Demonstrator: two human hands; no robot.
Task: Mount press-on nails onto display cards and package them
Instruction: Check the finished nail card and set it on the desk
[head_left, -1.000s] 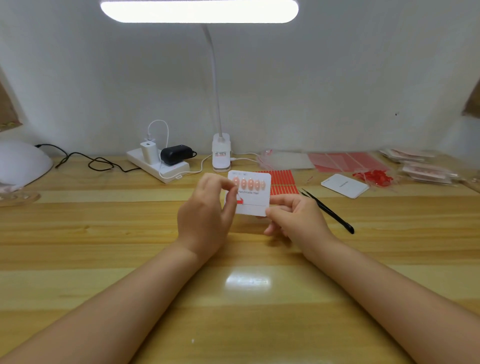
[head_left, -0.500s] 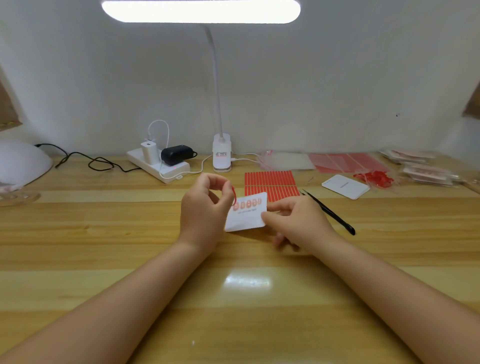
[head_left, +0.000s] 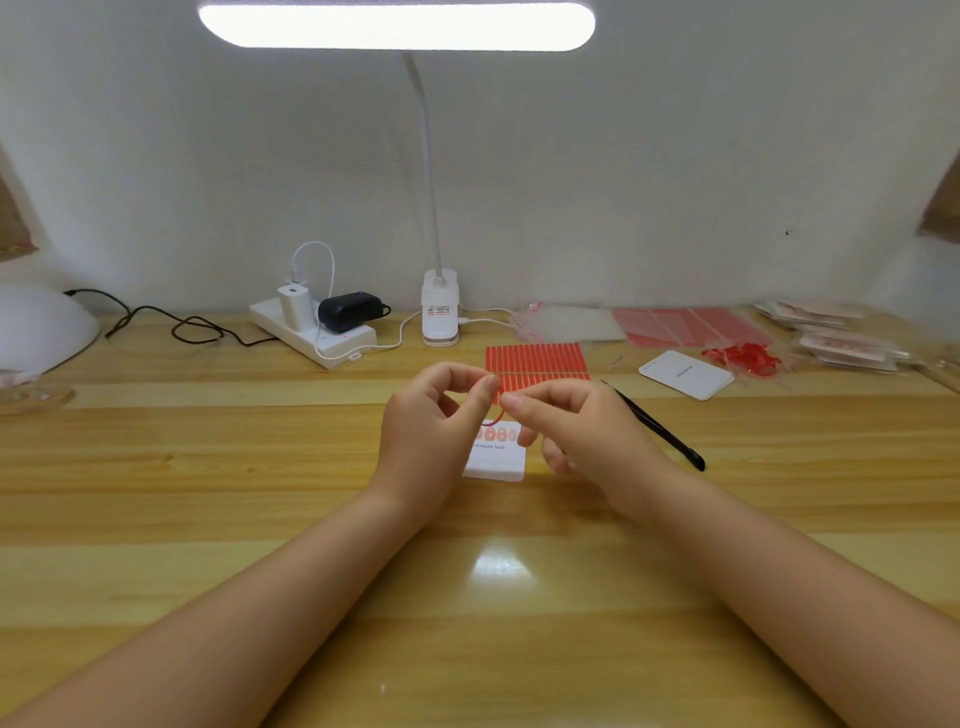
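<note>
On the wooden table (head_left: 208, 467), the white nail card (head_left: 496, 457) lies directly below both hands; left hand (head_left: 431, 421) and right hand (head_left: 582, 431) pinch a thin red strip (head_left: 497, 415).

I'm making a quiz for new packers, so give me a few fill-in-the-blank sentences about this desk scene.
1. The white card with nails lies flat on the ____.
2. Both hands pinch a thin strip coloured ____.
3. The black tweezers lie to the ____ of the right hand.
4. The lamp stands beside a white power ____.

Missing words: table; red; right; strip
</note>
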